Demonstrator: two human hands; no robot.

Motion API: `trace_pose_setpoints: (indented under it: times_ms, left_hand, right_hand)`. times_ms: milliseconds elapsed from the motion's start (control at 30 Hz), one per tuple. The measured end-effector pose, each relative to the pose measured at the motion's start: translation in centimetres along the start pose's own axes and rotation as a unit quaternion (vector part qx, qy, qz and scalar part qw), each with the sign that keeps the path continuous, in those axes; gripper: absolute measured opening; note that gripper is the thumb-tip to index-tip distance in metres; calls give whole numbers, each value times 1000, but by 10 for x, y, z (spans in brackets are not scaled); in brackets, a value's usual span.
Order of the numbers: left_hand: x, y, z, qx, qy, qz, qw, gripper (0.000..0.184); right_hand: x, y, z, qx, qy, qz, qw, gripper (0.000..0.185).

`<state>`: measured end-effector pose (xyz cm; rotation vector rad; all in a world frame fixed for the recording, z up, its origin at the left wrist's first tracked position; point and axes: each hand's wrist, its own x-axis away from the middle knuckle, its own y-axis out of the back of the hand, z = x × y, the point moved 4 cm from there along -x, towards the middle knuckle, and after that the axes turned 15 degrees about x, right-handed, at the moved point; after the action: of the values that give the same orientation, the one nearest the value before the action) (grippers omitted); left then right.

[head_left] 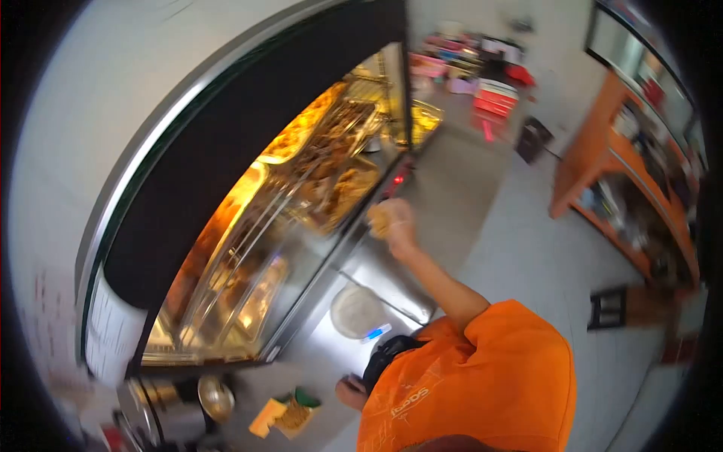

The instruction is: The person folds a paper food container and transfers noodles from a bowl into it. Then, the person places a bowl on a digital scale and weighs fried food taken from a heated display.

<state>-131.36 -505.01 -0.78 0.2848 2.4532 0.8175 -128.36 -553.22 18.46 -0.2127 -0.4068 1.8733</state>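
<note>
My right hand (401, 226) reaches out beside the glass front of a lit food display case (226, 90). Its fingers are closed round a golden-brown piece of food (379, 220), blurred by motion; a thin clear glove seems to cover the hand. Low by my waist, next to a black strap or bag (388, 360), is my left hand (352, 392), small and blurred, with fingers I cannot make out. Between the hands, a round pale disc or lid (358, 312) lies on the steel counter (309, 331), with a blue-and-white pen-like item (376, 333) by its edge.
Trays of fried food (350, 192) fill the case. A metal bowl (217, 398) and a yellow-green packet (294, 416) are at lower left. Beyond the floor stand an orange cabinet (595, 151), a stool (608, 309), a black box (533, 140) and a red box (494, 99).
</note>
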Motion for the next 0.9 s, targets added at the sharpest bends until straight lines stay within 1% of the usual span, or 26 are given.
trace_pose_setpoints:
  times_ms: [33,67,133,200,233,267,300,367,467,533,567,600,633,667,700,733,767,800,867,900]
  left_hand:
    - [4,-5,16,11,-23,-4,1000,19]
    - [3,-9,17,20,-35,15,999,19]
    - [2,-7,20,-8,-1,14,1000,21]
    - [8,-12,43,-26,74,79,994,22]
    - [9,-11,43,-17,51,51,997,22]
    - [11,-12,45,-18,52,52,997,22]
    - [11,-13,45,-21,44,51,998,22]
    - [13,-9,46,-27,32,49,998,23]
    - [15,-8,44,-29,34,47,998,22]
    - [13,-10,31,-25,39,44,998,20]
    - [11,-10,23,-26,43,39,998,18]
    - [9,-6,14,-33,54,22,998,17]
    - [8,-4,7,-14,44,3,999,16]
    - [4,-2,0,2,33,-19,999,15]
    - [-6,3,-16,-3,42,-10,999,14]
    - [-17,10,-33,-4,49,0,999,14]
    - [-25,17,-48,1,43,-12,999,14]
    - [-27,19,-52,-3,50,-14,999,13]
    - [-30,22,-57,-8,55,-3,998,12]
    - [-28,22,-56,-6,59,-11,998,11]
  right_hand:
    - [14,6,-9,-8,-27,-28,999,18]
    - [32,10,-13,-49,-70,-45,995,18]
    - [59,21,-37,-29,-97,7,995,17]
    - [71,31,-104,-141,-121,46,982,18]
    - [78,31,-115,-136,-106,71,982,19]
    - [86,32,-126,-131,-91,95,983,21]
    - [95,29,-121,-66,-49,123,989,21]
    - [115,21,-106,65,31,177,982,23]
    - [126,15,-98,142,-109,223,958,28]
    - [127,16,-96,164,-95,255,948,24]
    - [130,12,-96,173,-91,289,937,22]
    - [130,9,-93,271,10,285,920,21]
    - [133,5,-93,294,51,292,909,19]
    - [137,6,-93,288,64,288,911,18]
    - [140,6,-93,279,72,284,915,17]
    - [143,7,-100,263,60,287,919,16]
    - [145,10,-109,249,31,295,922,15]
    - [140,17,-125,231,-17,306,923,17]
    - [136,18,-136,255,-69,317,911,21]
    - [143,12,-108,293,-67,317,900,23]
